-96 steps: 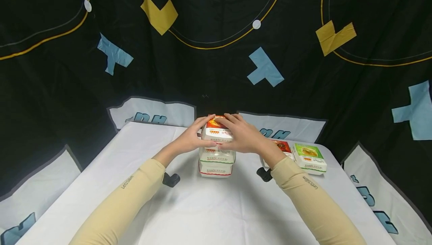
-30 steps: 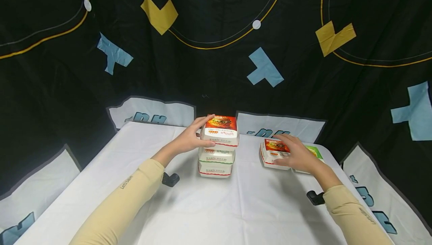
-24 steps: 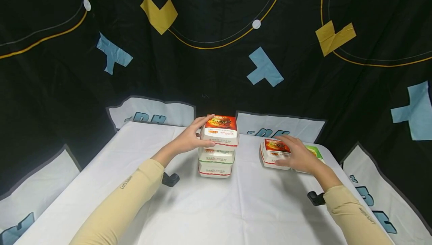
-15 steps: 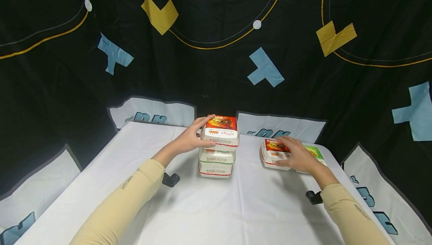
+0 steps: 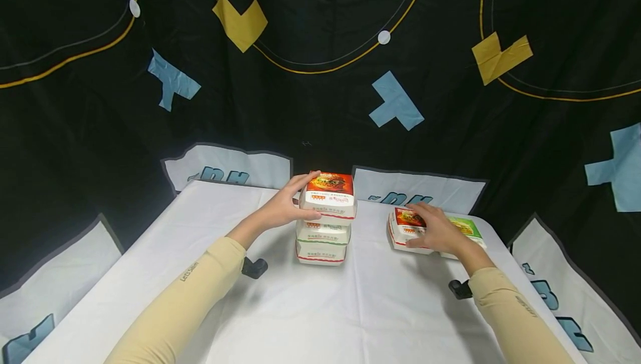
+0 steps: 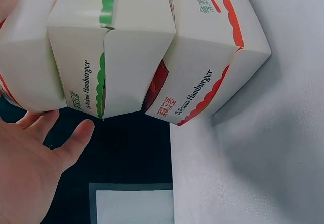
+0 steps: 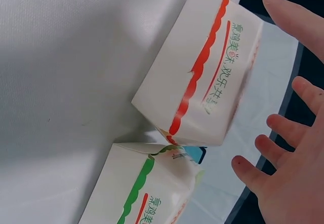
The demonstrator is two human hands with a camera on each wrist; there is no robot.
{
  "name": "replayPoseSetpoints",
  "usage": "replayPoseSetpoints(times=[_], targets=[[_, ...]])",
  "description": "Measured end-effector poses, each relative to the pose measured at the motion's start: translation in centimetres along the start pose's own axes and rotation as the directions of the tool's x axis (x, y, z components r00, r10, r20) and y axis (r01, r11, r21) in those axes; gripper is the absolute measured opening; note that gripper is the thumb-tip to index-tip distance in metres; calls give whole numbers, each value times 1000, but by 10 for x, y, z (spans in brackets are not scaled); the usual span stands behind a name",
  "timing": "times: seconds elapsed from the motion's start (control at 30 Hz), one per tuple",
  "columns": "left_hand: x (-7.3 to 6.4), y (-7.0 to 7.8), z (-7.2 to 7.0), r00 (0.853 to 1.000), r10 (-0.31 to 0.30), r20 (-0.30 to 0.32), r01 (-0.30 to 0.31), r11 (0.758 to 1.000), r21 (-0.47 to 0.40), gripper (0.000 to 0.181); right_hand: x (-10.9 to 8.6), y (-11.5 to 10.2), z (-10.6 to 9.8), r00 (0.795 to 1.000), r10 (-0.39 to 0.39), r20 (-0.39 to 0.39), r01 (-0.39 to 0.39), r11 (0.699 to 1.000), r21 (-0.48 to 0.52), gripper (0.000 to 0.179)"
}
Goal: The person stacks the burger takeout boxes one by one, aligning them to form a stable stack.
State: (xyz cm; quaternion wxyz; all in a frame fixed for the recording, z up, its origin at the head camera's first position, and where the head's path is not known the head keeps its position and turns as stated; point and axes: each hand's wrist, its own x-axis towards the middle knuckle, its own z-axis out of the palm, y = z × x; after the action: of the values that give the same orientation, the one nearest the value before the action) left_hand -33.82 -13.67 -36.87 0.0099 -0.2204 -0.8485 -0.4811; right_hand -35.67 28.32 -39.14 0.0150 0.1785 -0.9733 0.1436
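Note:
Three paper hamburger boxes stand stacked mid-table in the head view. The bottom box (image 5: 320, 254) has red trim, the middle box (image 5: 323, 234) green trim, and the top box (image 5: 330, 200) a red lid with a burger picture. My left hand (image 5: 274, 209) holds the top box from its left side, thumb at the front and fingers toward the back. Further right, my right hand (image 5: 442, 234) hovers with spread fingers over a red-lidded hamburger box (image 5: 399, 234). In the right wrist view its fingers (image 7: 283, 130) stand apart from that box's wall.
A green-lidded hamburger box (image 5: 467, 227) sits right beside the red-lidded one, partly behind my right hand. White cloth covers the table (image 5: 300, 314). Behind it hangs a black curtain (image 5: 320, 113) with blue and yellow patches. A dark wrist device (image 5: 459, 289) shows by my right sleeve.
My right hand has left the stack's top box and moved right, over the red-lidded box, shifting only slightly since. My left hand has stayed at the top box.

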Motion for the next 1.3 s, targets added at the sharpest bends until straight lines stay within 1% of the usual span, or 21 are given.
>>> replayPoseSetpoints(times=[0.27,0.5,0.83,1.07,1.3], targets=[[-1,0,1,1000,3,-2,-3,1000,-1,97,5,1,4,1000,11,18,-11,1000,-5,101],[-1,1,0,1000,9,-3,-9,1000,2,97,9,4,6,999,14,33,-13,1000,-11,98],[0,1,1,1000,6,3,-6,1000,4,96,14,8,12,995,65,77,-67,998,21,98],[0,2,0,1000,5,4,-5,1000,-6,95,16,12,16,994,70,83,-71,997,13,98],[0,1,0,1000,0,2,1,1000,-10,95,17,15,21,993,78,89,-76,997,-27,98]])
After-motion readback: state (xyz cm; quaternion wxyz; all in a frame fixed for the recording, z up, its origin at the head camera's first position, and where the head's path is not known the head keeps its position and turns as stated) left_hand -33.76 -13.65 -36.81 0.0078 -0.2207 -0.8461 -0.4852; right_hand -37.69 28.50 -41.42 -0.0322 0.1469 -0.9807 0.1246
